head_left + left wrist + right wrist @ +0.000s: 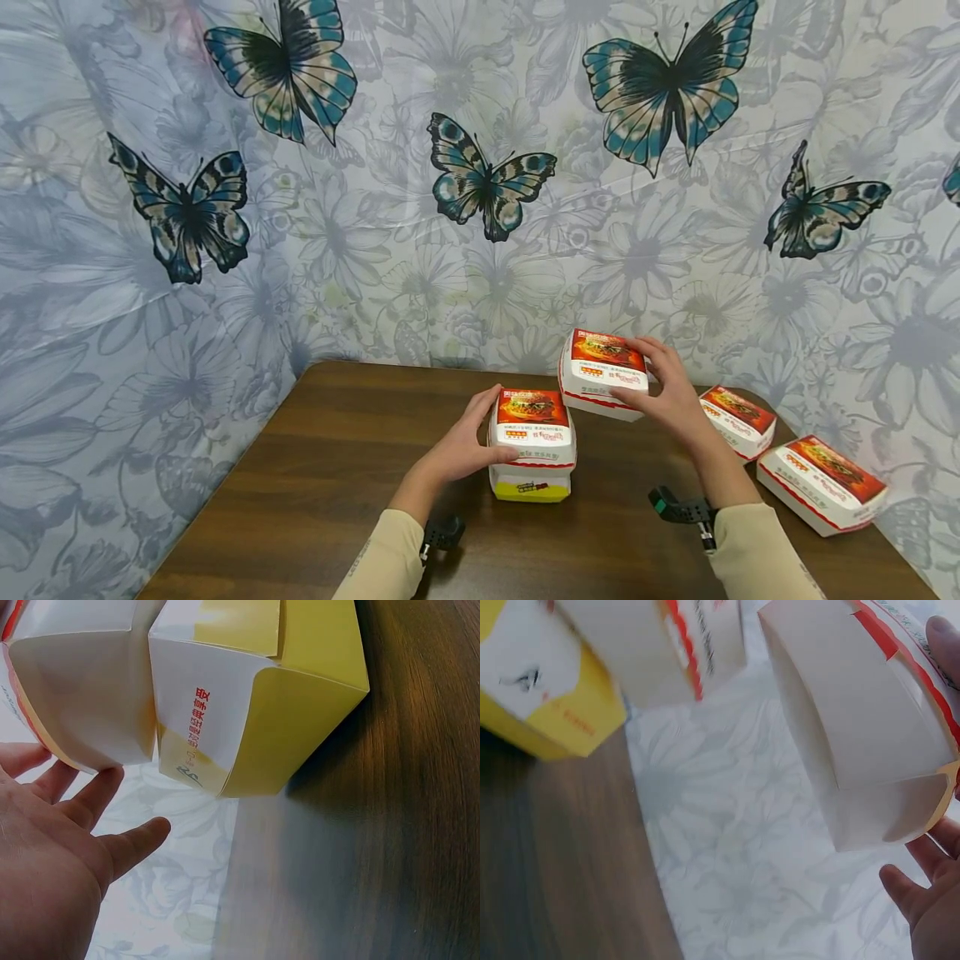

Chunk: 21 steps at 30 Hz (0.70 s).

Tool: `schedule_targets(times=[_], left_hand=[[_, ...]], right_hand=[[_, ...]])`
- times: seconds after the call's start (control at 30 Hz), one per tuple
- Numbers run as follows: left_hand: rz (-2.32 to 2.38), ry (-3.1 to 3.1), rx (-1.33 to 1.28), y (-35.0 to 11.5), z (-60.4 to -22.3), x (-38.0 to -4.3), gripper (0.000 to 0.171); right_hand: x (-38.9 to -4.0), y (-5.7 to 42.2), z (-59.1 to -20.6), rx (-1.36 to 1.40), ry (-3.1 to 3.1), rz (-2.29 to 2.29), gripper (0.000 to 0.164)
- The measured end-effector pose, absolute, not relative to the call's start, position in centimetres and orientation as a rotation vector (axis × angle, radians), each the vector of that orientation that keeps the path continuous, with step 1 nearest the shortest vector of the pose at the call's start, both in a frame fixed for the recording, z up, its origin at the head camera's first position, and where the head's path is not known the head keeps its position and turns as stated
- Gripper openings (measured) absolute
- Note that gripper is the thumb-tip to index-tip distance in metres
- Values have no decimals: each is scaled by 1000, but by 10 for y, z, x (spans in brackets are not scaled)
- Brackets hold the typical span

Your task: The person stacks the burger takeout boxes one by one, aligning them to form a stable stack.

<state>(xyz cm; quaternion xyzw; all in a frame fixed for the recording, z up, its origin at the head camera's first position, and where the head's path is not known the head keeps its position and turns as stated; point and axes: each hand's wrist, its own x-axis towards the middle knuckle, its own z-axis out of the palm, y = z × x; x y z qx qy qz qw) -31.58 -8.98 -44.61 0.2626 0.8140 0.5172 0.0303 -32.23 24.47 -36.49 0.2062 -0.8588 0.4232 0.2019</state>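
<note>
Lower centre of the frame, my left hand grips the upper box over a yellow carton; upper-right of that, my right hand pinches another box. Squeeze lightly, card probably dents.

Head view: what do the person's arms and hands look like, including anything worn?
The left hand and right hand wear no gloves. The left sleeve and right sleeve are pale beige; the left has small dark marks, too small to read. The left wrist device and right wrist device are black, the right with a green patch.
</note>
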Motion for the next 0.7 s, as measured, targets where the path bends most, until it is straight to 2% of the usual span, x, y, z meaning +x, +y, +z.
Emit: schedule_targets(times=[0.7], left_hand=[[1590, 2522, 767, -90, -446, -316, 100]], right_hand=[[-307, 204, -362, 698, -2369, 1367, 71]])
